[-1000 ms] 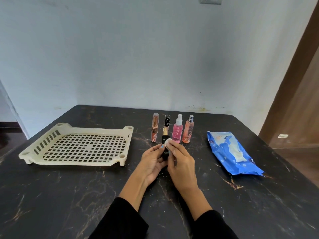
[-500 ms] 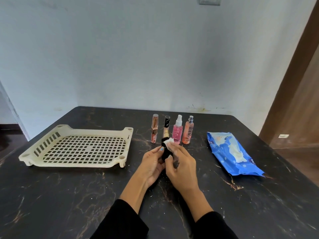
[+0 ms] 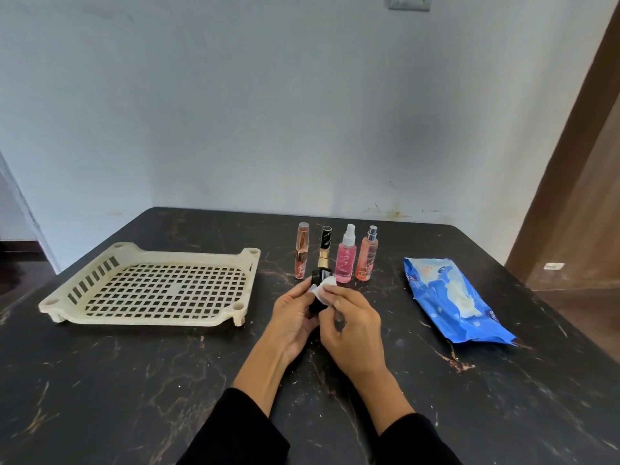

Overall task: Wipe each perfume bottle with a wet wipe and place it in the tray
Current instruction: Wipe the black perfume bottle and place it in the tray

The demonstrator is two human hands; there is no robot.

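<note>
Fingers (image 3: pixel 330 290) pinch wipe (image 3: pixel 327 286) | left hand (image 3: pixel 295 317) grips black bottle (image 3: pixel 318 290)

Plain home room — pale painted wall (image 3: pixel 268 112), wall switch (image 3: pixel 409 1), dark marble-look table (image 3: pixel 134 380), wooden door (image 3: pixel 583 196)

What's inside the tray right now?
Nothing shows inside the tray; only its bare slotted floor is visible. The near rim hides a thin strip of floor. The black bottle is in the left hand, four others stand beside the tray.

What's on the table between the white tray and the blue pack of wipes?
In the head view, four bottles stand in a row between the tray and the wipes pack, with both hands wiping a black bottle in front.
</note>
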